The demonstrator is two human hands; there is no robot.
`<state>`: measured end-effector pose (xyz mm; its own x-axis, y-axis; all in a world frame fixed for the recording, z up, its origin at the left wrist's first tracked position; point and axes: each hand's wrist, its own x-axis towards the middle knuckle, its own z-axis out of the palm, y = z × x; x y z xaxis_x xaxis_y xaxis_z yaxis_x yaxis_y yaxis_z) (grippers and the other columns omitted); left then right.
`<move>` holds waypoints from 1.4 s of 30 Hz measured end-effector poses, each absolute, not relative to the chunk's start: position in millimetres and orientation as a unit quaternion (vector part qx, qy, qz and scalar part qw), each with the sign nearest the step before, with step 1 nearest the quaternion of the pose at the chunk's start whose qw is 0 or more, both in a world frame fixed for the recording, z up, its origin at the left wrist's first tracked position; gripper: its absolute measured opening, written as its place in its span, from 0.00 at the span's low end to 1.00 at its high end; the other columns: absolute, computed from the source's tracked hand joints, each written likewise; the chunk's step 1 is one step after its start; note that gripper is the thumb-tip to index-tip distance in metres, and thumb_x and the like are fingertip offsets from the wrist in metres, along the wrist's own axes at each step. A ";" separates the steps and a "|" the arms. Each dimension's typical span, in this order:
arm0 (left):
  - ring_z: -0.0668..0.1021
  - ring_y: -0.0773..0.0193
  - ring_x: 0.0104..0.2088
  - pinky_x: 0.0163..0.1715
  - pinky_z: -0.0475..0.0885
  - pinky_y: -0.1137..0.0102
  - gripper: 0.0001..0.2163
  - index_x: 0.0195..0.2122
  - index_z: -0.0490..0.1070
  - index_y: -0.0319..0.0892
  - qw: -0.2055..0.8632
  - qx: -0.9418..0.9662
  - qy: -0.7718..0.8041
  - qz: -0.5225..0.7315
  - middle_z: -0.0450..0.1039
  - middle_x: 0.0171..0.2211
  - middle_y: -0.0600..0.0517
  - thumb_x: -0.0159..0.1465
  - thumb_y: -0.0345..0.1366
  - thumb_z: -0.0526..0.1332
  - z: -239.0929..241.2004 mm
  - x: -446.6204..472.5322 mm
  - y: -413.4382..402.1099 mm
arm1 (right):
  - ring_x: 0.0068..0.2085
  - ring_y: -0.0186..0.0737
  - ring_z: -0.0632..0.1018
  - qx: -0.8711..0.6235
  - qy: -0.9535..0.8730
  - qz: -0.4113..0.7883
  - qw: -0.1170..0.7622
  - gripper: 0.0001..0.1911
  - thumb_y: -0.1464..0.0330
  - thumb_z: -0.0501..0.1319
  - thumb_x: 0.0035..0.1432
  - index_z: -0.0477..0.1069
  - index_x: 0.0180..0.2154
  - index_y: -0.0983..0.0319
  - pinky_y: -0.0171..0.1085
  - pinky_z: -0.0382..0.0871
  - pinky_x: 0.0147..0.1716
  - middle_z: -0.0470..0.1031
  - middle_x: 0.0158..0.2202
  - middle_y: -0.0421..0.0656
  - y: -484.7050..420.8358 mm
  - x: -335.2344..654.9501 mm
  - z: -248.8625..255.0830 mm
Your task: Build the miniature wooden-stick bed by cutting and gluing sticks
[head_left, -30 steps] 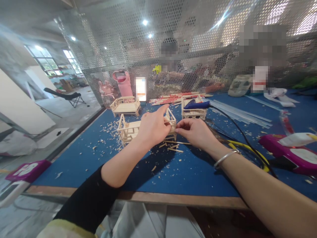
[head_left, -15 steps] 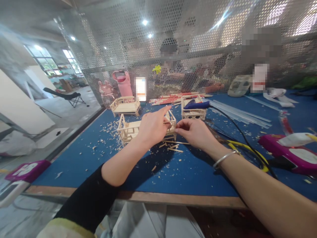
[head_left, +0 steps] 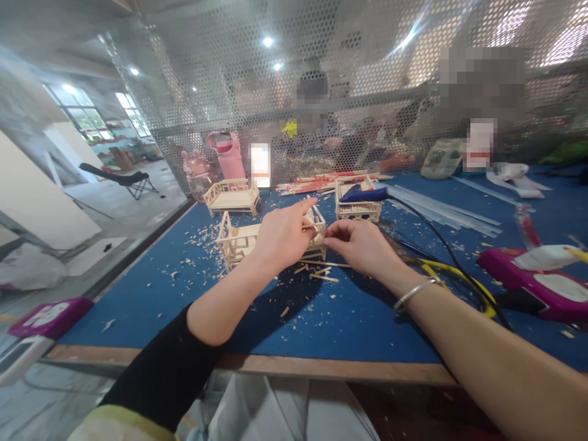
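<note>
A miniature bed made of thin wooden sticks stands on the blue tabletop in the middle of the head view. My left hand reaches over its right half and hides much of it; the index finger points outward while thumb and other fingers close on the right end railing. At that same right corner, my right hand has thumb and fingertips pinched together, touching the post. Whether a small piece sits in that pinch cannot be made out. Loose stick offcuts lie just below the bed.
Behind are a second miniature bed, red-tipped sticks and a stick frame with a blue glue gun on it. Clear glue sticks, a black cord and a purple device occupy the right. People sit beyond the perforated screen.
Both hands keep nearly the same place and grip at the bed's right end. The whole view has shifted very slightly.
</note>
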<state>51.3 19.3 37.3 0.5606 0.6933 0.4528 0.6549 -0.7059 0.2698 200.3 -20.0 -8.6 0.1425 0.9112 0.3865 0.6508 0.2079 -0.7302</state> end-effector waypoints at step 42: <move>0.75 0.66 0.30 0.33 0.70 0.69 0.07 0.34 0.73 0.44 -0.162 0.682 0.336 0.629 0.76 0.29 0.51 0.61 0.37 0.57 22.5 -14.7 10.7 | 0.20 0.32 0.67 -0.573 -0.399 0.097 0.709 0.08 0.69 0.58 0.43 0.64 0.30 0.61 0.33 0.61 0.20 0.70 0.23 0.38 -3.9 237.9 -5.1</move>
